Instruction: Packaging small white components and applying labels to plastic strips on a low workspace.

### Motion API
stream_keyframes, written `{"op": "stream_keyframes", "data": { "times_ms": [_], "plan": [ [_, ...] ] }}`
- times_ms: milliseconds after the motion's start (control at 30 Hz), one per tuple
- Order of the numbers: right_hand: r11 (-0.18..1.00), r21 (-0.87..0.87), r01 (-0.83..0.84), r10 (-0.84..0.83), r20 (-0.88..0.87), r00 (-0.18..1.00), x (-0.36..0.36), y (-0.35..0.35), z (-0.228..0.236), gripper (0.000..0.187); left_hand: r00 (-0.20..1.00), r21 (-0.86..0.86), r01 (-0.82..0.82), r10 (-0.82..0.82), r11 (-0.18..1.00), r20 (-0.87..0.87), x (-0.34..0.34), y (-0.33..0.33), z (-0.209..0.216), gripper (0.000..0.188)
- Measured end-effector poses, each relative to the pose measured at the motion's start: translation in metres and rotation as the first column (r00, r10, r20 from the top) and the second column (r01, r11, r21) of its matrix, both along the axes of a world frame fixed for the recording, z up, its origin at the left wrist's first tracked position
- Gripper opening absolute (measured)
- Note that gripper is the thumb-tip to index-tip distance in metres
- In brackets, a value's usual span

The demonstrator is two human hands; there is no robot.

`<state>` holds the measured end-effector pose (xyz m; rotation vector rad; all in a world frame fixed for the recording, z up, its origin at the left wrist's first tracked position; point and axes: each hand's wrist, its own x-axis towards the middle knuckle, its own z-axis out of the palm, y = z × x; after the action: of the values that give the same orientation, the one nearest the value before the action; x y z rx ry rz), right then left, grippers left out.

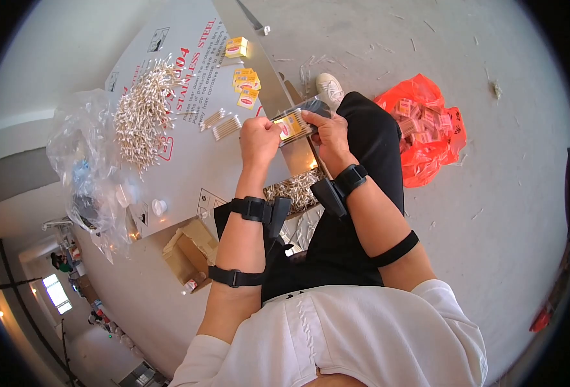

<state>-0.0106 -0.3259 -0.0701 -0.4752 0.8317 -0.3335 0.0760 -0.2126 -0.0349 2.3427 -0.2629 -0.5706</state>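
My left hand (260,138) is closed, its fingers pinching the left end of a clear plastic pouch (305,111). Inside or against the pouch are a yellow card (289,126) and a row of cotton swabs. My right hand (329,133) grips the pouch's other end, thumb on top. Just left of my left hand, two small bundles of cotton swabs (226,128) lie on the table. Beyond them are several yellow cards (247,80) and a stack of yellow cards (236,47).
A large heap of cotton swabs (144,116) covers part of the film-covered table (191,155), beside a crumpled clear bag (81,148). More swabs fill a box (295,191) below my hands. An open cardboard box (191,251) stands below the table. On the floor right sits a red bag (420,161) of packs.
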Motion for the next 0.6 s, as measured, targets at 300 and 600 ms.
{"op": "stream_keyframes", "data": {
  "times_ms": [300, 600],
  "plan": [
    [0.999, -0.034, -0.039, 0.037, -0.054, 0.998, -0.005, -0.003, -0.01, 0.01, 0.942, 0.106, 0.021, -0.055, 0.994, 0.331, -0.016, 0.023, -0.006, 0.024],
    [1.0, -0.019, -0.012, 0.01, -0.088, 0.996, -0.007, 0.001, -0.009, 0.009, 0.728, 0.47, 0.19, -0.445, 0.862, 0.522, -0.06, 0.039, -0.028, 0.085]
  ]
}}
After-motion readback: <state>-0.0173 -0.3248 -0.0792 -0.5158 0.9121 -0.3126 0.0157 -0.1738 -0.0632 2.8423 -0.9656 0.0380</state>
